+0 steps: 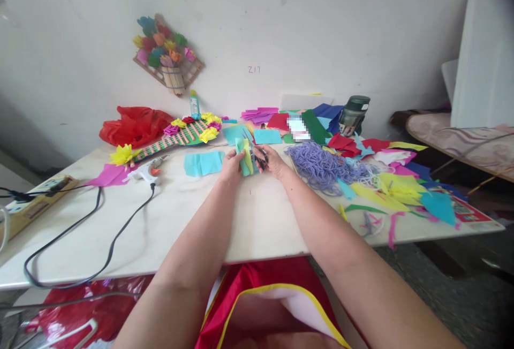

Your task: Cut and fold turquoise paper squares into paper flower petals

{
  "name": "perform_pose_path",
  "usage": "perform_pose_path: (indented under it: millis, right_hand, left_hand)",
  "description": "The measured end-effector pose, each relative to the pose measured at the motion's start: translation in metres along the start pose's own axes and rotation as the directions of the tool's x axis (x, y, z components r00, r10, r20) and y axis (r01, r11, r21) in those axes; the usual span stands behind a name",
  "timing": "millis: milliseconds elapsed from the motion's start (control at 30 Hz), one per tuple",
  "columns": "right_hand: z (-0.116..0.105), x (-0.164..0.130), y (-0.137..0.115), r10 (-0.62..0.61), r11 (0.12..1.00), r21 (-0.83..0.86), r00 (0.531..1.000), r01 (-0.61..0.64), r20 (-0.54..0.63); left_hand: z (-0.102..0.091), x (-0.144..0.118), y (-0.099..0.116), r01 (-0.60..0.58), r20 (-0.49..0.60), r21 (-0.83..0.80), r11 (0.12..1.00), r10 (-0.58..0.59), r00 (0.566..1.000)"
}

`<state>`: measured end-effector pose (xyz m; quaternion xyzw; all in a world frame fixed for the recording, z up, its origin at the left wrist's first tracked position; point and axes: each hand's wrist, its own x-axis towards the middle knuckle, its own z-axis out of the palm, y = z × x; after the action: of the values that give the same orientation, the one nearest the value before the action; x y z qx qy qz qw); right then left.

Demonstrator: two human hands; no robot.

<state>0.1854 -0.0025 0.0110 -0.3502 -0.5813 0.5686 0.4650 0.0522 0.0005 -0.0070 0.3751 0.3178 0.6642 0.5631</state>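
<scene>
My left hand point(231, 166) grips a folded strip of teal and yellow-green paper point(244, 159) upright above the white table point(160, 220). My right hand point(272, 160) holds black-handled scissors point(257, 153) with the blades angled up and left against the strip. Both hands meet at the middle of the table, past its near half. A loose teal paper sheet point(203, 163) lies just left of my left hand.
A white glue gun point(146, 171) with a black cord point(100, 231) lies at left, beside a power strip point(36, 199). A purple yarn pile point(321, 164) and several coloured paper scraps point(393, 183) cover the right. A paper-flower craft point(180, 132), red bag point(134, 124) and dark bottle point(353, 115) stand behind.
</scene>
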Motion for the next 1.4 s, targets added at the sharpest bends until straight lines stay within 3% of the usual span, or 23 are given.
perform_pose_path:
  millis: [300, 567, 800, 1400]
  right_hand:
    - [-0.003, -0.001, 0.000, -0.027, 1.000, 0.000, 1.000, 0.027, 0.017]
    - [-0.005, -0.008, -0.005, -0.012, 0.999, -0.028, 0.990, 0.016, 0.137]
    - [-0.011, -0.006, 0.000, -0.025, 1.000, -0.013, 0.976, 0.029, 0.216]
    - [-0.001, -0.004, -0.003, -0.041, 0.999, -0.031, 0.994, 0.045, 0.106]
  left_hand:
    - [0.002, 0.000, 0.005, 0.044, -0.040, -0.031, 0.999, -0.045, 0.998]
    - [-0.008, 0.011, -0.001, -0.031, -0.046, -0.036, 0.999, 0.030, 0.998]
    - [-0.005, 0.006, 0.004, -0.008, 0.019, -0.055, 0.998, 0.009, 1.000]
    - [-0.005, 0.006, 0.002, 0.007, 0.037, -0.029, 1.000, -0.006, 0.999]
